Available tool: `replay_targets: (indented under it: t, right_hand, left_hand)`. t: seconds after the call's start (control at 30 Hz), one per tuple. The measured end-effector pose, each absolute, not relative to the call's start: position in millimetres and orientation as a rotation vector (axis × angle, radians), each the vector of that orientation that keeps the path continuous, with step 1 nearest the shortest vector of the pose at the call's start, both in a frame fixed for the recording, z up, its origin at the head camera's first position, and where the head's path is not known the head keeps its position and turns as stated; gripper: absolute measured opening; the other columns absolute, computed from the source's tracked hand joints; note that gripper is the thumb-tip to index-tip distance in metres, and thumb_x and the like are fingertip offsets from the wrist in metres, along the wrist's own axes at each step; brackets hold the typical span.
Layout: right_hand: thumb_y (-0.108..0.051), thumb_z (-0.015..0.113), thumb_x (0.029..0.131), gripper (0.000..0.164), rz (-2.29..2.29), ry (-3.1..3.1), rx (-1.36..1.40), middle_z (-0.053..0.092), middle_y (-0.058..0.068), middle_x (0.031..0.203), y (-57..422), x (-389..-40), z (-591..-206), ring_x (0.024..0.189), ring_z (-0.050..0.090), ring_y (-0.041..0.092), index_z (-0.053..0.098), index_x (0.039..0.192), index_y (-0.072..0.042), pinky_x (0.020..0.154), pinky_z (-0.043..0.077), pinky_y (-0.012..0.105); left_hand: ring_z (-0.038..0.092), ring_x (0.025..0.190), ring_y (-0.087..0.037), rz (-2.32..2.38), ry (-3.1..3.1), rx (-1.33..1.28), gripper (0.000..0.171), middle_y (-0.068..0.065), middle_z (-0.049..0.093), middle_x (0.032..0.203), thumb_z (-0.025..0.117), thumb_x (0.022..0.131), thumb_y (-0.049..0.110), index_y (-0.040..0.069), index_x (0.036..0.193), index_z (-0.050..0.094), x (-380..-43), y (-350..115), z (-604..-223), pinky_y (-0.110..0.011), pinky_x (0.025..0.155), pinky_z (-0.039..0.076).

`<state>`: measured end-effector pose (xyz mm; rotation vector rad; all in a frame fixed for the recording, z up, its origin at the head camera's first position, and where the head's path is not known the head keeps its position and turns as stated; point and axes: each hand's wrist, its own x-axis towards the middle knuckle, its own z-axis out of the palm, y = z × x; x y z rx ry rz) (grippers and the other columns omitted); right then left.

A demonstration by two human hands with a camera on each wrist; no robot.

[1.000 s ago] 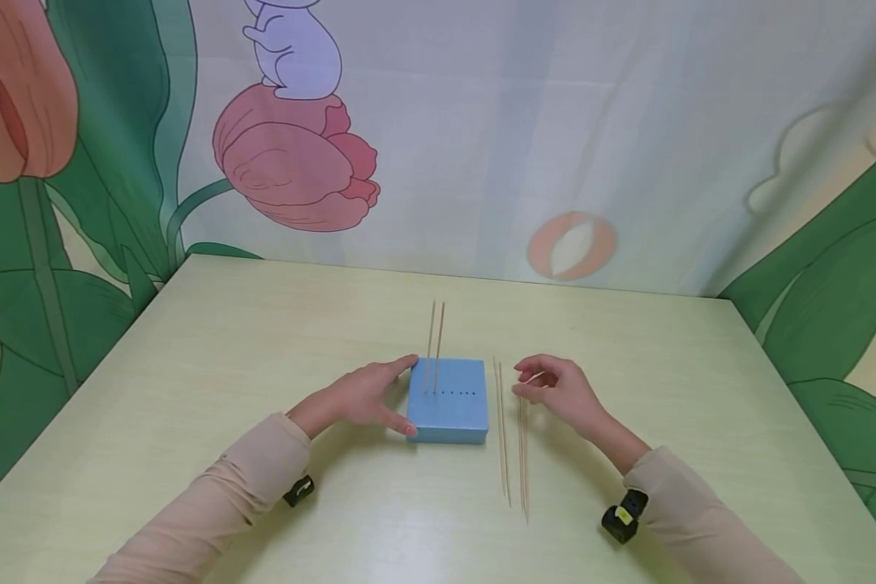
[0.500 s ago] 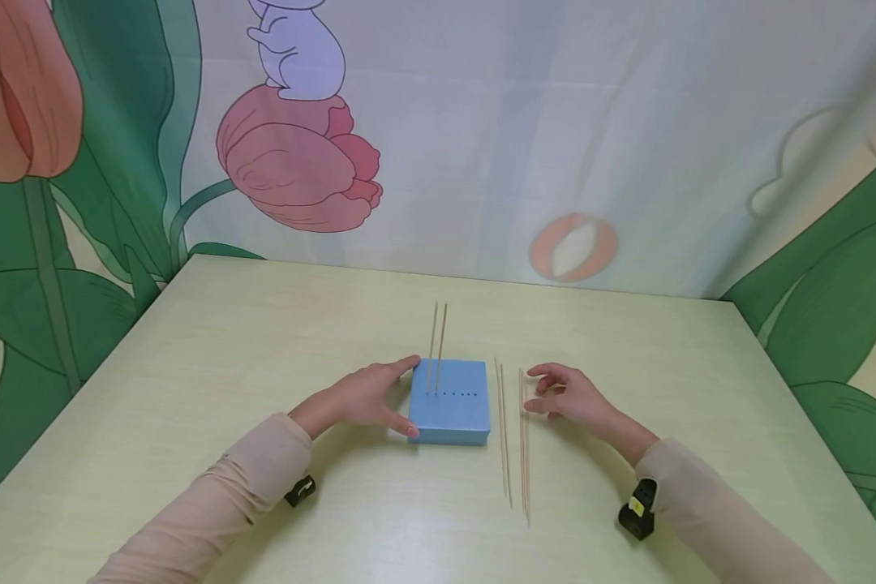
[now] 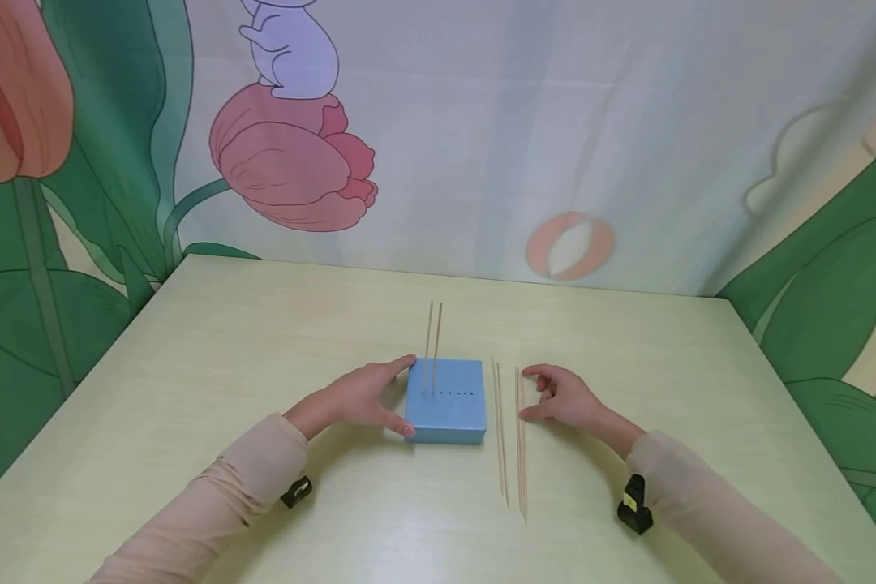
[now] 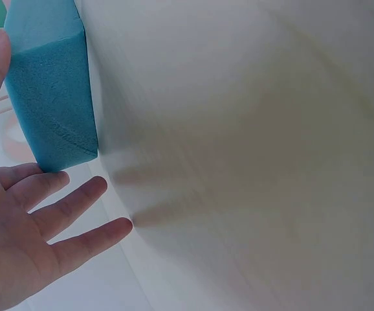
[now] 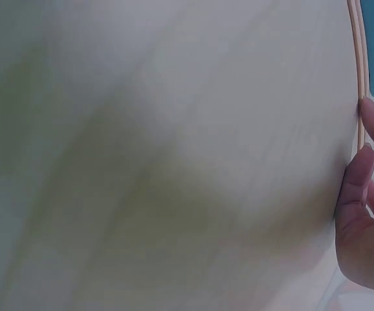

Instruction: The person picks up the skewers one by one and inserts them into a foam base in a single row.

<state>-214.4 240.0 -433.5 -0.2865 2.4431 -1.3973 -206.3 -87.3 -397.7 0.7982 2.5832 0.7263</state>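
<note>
A blue block [image 3: 453,415] with a row of small holes lies on the table. Two thin wooden skewers [image 3: 436,332] stand upright in its left holes. My left hand [image 3: 361,395] holds the block's left side between thumb and index finger; in the left wrist view the other fingers spread beside the block [image 4: 57,107]. To the right, a small bundle of skewers [image 3: 521,462] lies lengthwise. My right hand [image 3: 565,399] touches the bundle's right side near the far end, thumb and index fingertips apart along the skewers [image 5: 357,58].
Two more loose skewers [image 3: 501,438] lie between the block and the bundle. The pale wooden table [image 3: 299,316] ends at a printed curtain [image 3: 445,162] behind. Each wrist carries a small black camera, the right one [image 3: 633,504] hanging below the sleeve.
My right hand drew back to the right from over the bundle's far end, its fingers opening, then came back left to touch the skewers' side. My left hand stayed on the block.
</note>
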Motion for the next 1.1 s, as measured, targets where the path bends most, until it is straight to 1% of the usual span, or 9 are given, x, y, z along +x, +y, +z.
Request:
replay_targets:
  t: [0.27, 0.5, 0.67, 0.8, 0.9, 1.03, 1.1]
  right_hand:
    - [-0.004, 0.078, 0.068, 0.067, -1.306, 2.512, -0.32, 0.042, 0.011, 0.088, 237.5, -214.4, -429.8, 0.063, 0.038, 0.015, 0.046, 0.126, 0.007, 0.055, 0.036, 0.023]
    - [-0.005, 0.08, 0.067, 0.063, -1.242, 2.539, -0.31, 0.042, 0.01, 0.085, 236.4, -217.1, -427.3, 0.061, 0.037, 0.015, 0.049, 0.121, 0.004, 0.055, 0.036, 0.024]
    - [-0.001, 0.079, 0.066, 0.061, -1.259, 2.503, -0.296, 0.039, 0.009, 0.084, 238.1, -218.4, -426.7, 0.057, 0.035, 0.013, 0.045, 0.116, 0.003, 0.052, 0.037, 0.023]
    - [0.003, 0.078, 0.066, 0.062, -1.329, 2.446, -0.323, 0.038, 0.01, 0.084, 239.1, -218.0, -426.9, 0.056, 0.036, 0.012, 0.04, 0.115, 0.005, 0.051, 0.04, 0.024]
    - [0.007, 0.075, 0.067, 0.062, -1.428, 2.362, -0.315, 0.043, 0.012, 0.086, 241.2, -217.8, -427.1, 0.058, 0.043, 0.013, 0.036, 0.115, 0.007, 0.053, 0.044, 0.025]
    - [0.009, 0.069, 0.073, 0.06, -1.535, 2.261, -0.246, 0.059, 0.014, 0.087, 244.7, -217.4, -426.7, 0.066, 0.058, 0.015, 0.03, 0.119, 0.007, 0.061, 0.049, 0.026]
    - [0.008, 0.066, 0.076, 0.058, -1.555, 2.239, -0.227, 0.064, 0.014, 0.084, 245.3, -216.9, -425.9, 0.068, 0.062, 0.016, 0.028, 0.121, 0.008, 0.063, 0.05, 0.026]
  left_hand:
    - [0.039, 0.125, -0.029, 0.724, 2.584, 0.809, 0.109, -0.013, 0.034, 0.143, 0.078, 0.065, 0.047, 0.003, 0.145, 0.019, -207.4, -87.9, -398.3, -0.041, 0.1, 0.033]
    - [0.041, 0.124, -0.03, 0.736, 2.585, 0.817, 0.109, -0.013, 0.035, 0.142, 0.078, 0.065, 0.047, 0.002, 0.144, 0.019, -207.9, -88.0, -398.6, -0.042, 0.099, 0.034]
    - [0.04, 0.124, -0.029, 0.731, 2.583, 0.808, 0.109, -0.012, 0.034, 0.142, 0.078, 0.064, 0.048, 0.004, 0.145, 0.019, -206.9, -88.0, -398.6, -0.042, 0.099, 0.034]
    - [0.039, 0.125, -0.029, 0.721, 2.587, 0.792, 0.109, -0.011, 0.035, 0.142, 0.078, 0.064, 0.047, 0.005, 0.145, 0.019, -206.1, -88.2, -398.6, -0.042, 0.1, 0.034]
    - [0.039, 0.125, -0.029, 0.726, 2.585, 0.794, 0.109, -0.011, 0.034, 0.143, 0.078, 0.064, 0.047, 0.005, 0.145, 0.019, -206.0, -88.5, -399.0, -0.042, 0.1, 0.033]
    - [0.039, 0.125, -0.028, 0.73, 2.584, 0.801, 0.109, -0.011, 0.034, 0.143, 0.078, 0.064, 0.048, 0.005, 0.145, 0.018, -206.6, -88.8, -399.8, -0.041, 0.1, 0.033]
    - [0.039, 0.125, -0.029, 0.733, 2.586, 0.809, 0.109, -0.012, 0.034, 0.143, 0.078, 0.064, 0.048, 0.004, 0.145, 0.018, -206.6, -89.1, -400.0, -0.042, 0.1, 0.033]
